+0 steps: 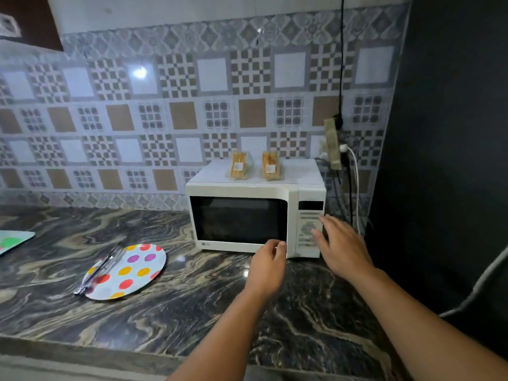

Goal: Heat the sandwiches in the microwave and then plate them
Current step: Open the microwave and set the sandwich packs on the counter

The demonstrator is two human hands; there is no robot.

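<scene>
A white microwave (242,189) stands on the marble counter with its dark door closed. Two wrapped sandwiches lie on its top, one (238,165) to the left and one (270,165) to the right, each with a white label. My left hand (268,264) is at the door's lower right edge, fingers curled near it, holding nothing. My right hand (342,246) is spread in front of the control panel (309,229), fingers apart. A white plate with coloured dots (129,270) lies on the counter to the left, with metal tongs (100,266) across its left rim.
A dark wall or cabinet (445,160) rises right of the microwave. A power strip (333,144) with cables hangs on the tiled wall behind it. A pale board with coloured dots (13,240) lies at the far left. The counter's front edge (82,350) runs near me.
</scene>
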